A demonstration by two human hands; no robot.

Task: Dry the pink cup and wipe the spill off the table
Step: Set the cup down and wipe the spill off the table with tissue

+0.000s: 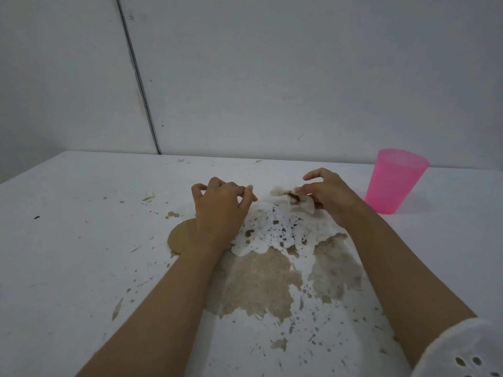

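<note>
A translucent pink cup (394, 180) stands upright on the white table (81, 240) at the right, close to the wall. A brown spill (258, 284) spreads over the table's middle, with a puddle at its left and many splashes around. A white tissue (275, 235) lies flat on the spill, soaked brown along its near side. My right hand (329, 194) pinches a stained, crumpled far corner of the tissue, just left of the cup. My left hand (220, 208) hovers over the tissue's left part with curled fingers, holding nothing that I can see.
A grey wall (272, 77) with a vertical seam rises straight behind the table's far edge. Small scraps and crumbs (148, 197) lie on the table's left and far part. A white lace sleeve (462, 352) shows at the bottom right.
</note>
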